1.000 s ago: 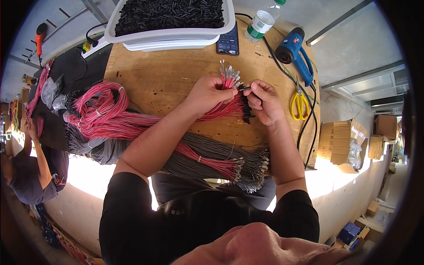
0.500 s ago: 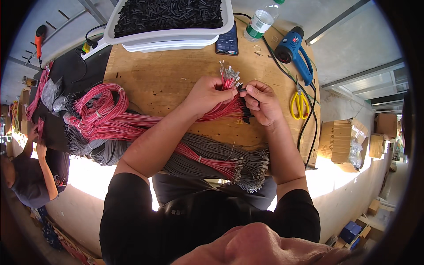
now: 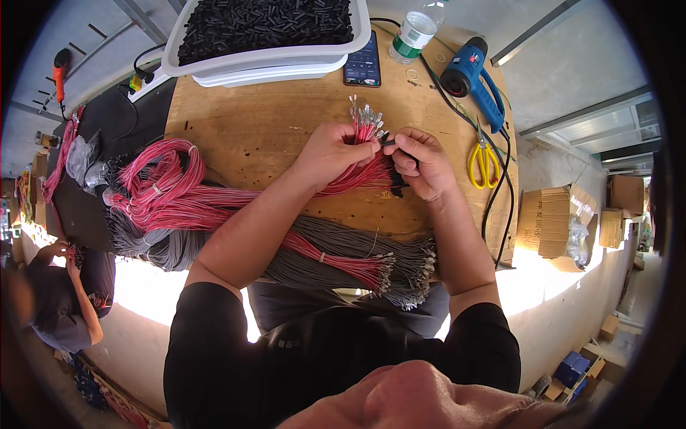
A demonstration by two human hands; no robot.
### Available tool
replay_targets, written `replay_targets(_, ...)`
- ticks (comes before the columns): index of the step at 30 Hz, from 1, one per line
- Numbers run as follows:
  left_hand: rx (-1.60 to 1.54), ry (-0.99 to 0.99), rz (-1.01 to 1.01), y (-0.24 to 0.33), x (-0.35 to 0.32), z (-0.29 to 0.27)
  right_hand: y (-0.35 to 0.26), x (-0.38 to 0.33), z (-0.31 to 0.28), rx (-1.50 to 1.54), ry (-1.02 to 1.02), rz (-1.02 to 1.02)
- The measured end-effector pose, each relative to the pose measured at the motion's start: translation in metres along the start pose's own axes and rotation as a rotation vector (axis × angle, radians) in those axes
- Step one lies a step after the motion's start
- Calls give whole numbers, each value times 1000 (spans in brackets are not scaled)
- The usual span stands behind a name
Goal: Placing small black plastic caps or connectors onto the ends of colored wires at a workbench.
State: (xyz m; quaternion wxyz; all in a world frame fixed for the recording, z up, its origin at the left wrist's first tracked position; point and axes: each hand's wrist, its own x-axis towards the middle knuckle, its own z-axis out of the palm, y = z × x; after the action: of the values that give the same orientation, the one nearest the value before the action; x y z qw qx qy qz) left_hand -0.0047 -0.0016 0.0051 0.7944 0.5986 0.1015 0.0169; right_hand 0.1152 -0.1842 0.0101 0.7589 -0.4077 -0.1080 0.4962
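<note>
Over the middle of the table, my left hand point(image 3: 337, 151) is closed around a bundle of red wires point(image 3: 368, 129), whose metal terminals fan upward above the fingers. Just to its right, my right hand point(image 3: 424, 163) pinches a small black sleeve point(image 3: 390, 141) between thumb and fingers, close beside the terminals. Whether a wire runs inside the sleeve is too small to tell. Below the hands, black ends show on some of the red wires. Nearer to me lie a tied red wire bundle point(image 3: 336, 264) and grey cables point(image 3: 321, 239) with pale connectors.
A white tub point(image 3: 268, 57) full of black sleeves stands at the far side, beside a phone point(image 3: 363, 64) and a bottle point(image 3: 414, 34). To the right are a blue heat gun point(image 3: 466, 71) and yellow scissors point(image 3: 484, 166). Coiled red wires point(image 3: 161, 171) lie left; a co-worker point(image 3: 61, 297) sits beyond.
My right hand has brought the black sleeve slightly up and left, closer to the terminals. The left hand keeps its grip on the bundle. The co-worker's arms have shifted.
</note>
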Motion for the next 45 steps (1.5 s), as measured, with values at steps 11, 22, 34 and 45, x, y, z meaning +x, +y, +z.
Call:
replay_targets(11, 36, 59, 23, -5, 1, 0, -12, 0, -7, -52, 167, -218)
replay_targets(22, 371, 4, 126, -3, 2, -1, 3, -3, 6, -434, 169, -298)
replay_targets(34, 223, 93, 180, -8, 3, 0, 9, -1, 8, -267, 182, -193)
replay_targets(45, 256, 50, 164, -8, 4, -1, 4, -1, 5, -169, 119, -111)
